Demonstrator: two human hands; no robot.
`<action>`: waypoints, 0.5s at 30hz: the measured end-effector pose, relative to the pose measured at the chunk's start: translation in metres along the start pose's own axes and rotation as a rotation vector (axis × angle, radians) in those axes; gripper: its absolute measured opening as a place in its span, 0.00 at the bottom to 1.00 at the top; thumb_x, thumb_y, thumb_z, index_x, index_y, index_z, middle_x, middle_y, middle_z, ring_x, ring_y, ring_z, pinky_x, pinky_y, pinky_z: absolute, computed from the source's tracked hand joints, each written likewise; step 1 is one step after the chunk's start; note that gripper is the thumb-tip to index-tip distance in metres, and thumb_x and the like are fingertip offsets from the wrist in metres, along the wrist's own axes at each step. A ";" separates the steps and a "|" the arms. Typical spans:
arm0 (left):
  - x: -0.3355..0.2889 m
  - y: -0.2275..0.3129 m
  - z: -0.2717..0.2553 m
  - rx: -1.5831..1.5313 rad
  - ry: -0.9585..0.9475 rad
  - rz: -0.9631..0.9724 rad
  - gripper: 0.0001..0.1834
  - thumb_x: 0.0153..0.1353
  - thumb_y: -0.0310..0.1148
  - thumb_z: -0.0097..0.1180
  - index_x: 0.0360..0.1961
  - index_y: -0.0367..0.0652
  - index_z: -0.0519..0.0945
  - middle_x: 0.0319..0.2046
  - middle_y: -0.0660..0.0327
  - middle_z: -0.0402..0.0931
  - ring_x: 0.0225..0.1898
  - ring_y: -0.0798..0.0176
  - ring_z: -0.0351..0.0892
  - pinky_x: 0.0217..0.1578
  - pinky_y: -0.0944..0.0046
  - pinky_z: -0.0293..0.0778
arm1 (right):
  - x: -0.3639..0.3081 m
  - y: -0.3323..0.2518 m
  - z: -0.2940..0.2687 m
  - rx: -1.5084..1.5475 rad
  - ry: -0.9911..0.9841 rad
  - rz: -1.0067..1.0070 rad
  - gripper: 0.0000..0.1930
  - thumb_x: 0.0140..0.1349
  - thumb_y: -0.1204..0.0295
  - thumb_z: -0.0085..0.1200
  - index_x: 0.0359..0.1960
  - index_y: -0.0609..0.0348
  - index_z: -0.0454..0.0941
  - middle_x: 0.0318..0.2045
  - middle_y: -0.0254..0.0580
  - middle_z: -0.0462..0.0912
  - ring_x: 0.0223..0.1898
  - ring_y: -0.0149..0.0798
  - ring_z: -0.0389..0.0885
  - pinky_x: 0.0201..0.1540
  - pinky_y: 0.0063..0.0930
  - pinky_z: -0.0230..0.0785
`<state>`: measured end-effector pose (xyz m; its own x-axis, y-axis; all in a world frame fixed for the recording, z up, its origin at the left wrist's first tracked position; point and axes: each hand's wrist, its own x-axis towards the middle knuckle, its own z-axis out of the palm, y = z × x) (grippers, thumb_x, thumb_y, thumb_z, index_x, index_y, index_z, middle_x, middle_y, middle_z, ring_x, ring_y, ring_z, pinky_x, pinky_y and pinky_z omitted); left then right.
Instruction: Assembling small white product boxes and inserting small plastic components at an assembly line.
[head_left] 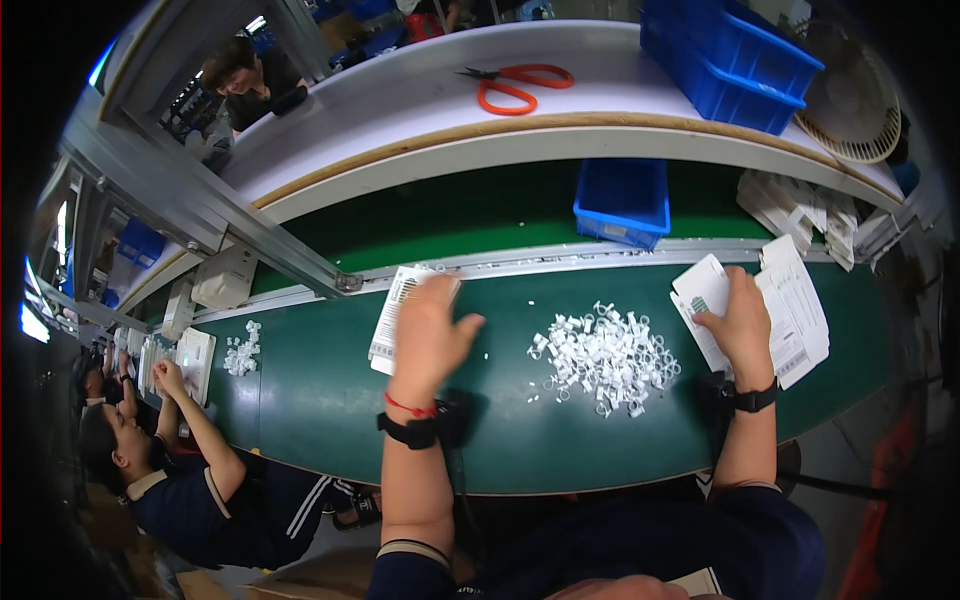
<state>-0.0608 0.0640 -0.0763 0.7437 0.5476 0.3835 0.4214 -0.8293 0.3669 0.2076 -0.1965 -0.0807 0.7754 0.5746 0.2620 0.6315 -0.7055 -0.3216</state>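
Note:
On the left, my left hand [430,335] lies over a stack of white printed flat cards [383,330], its thumb stretched away and its fingertips slightly blurred. My right hand [742,325] grips a white card with a green print [703,290], the thumb on its face. Just to the right of that hand lie more white flat folded cartons [800,320], overlapping and fanned out. Between my two hands a pile of small white plastic ring-like pieces [605,355] is heaped on the green work table [540,440].
An empty blue bin [622,200] stands behind the metal rail. On the shelf above are red-handled snips [520,85] and stacked blue bins [735,65]. White cartons [800,210] stand at the back right. To the left, a co-worker [190,480] sits near a smaller white heap [243,350].

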 end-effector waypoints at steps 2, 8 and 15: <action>-0.003 0.019 0.020 -0.407 -0.253 0.075 0.19 0.46 0.26 0.64 0.42 0.38 0.79 0.39 0.50 0.78 0.41 0.51 0.78 0.44 0.59 0.73 | 0.002 0.000 0.000 0.066 -0.005 0.043 0.26 0.40 0.71 0.69 0.43 0.61 0.71 0.38 0.50 0.79 0.41 0.55 0.77 0.41 0.43 0.70; -0.015 0.034 0.048 -0.312 -0.276 0.203 0.12 0.49 0.25 0.61 0.37 0.38 0.80 0.29 0.54 0.78 0.34 0.51 0.78 0.38 0.58 0.73 | 0.000 0.011 -0.009 0.492 -0.012 0.030 0.14 0.51 0.81 0.59 0.39 0.65 0.71 0.31 0.49 0.82 0.33 0.38 0.82 0.38 0.24 0.71; -0.011 0.036 0.051 -0.396 -0.312 0.038 0.06 0.50 0.22 0.59 0.31 0.37 0.81 0.27 0.55 0.76 0.27 0.57 0.77 0.30 0.63 0.72 | -0.007 -0.011 0.003 1.266 -0.082 -0.042 0.17 0.59 0.83 0.51 0.50 0.67 0.66 0.42 0.46 0.80 0.42 0.32 0.80 0.46 0.22 0.71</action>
<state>-0.0272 0.0223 -0.1106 0.9000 0.4082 0.1532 0.2068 -0.7091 0.6741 0.1951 -0.1916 -0.0819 0.7240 0.6428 0.2504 0.1787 0.1758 -0.9681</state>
